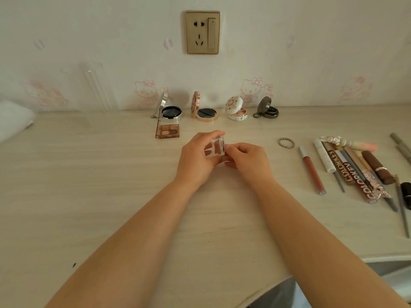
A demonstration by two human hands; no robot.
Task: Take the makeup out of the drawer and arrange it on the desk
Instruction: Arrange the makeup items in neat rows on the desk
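Note:
Over the middle of the desk [111,196] I hold a small clear square palette [215,147] with brown pans. My left hand [198,156] grips it from the left, fingers curled over its top edge. My right hand [246,161] pinches its right edge with thumb and fingertips. Along the wall stand open compacts: a silver one [170,112], a rose-gold one [205,114], a white flowered one [236,111] and a dark one [268,111]. An open brown eyeshadow palette [168,131] lies in front of the silver one.
At the right lie several lip glosses, lipsticks and pencils side by side [351,167], with a metal ring [286,142] beside them. A wall socket [202,32] sits above the compacts. Something white [13,121] rests at the far left edge.

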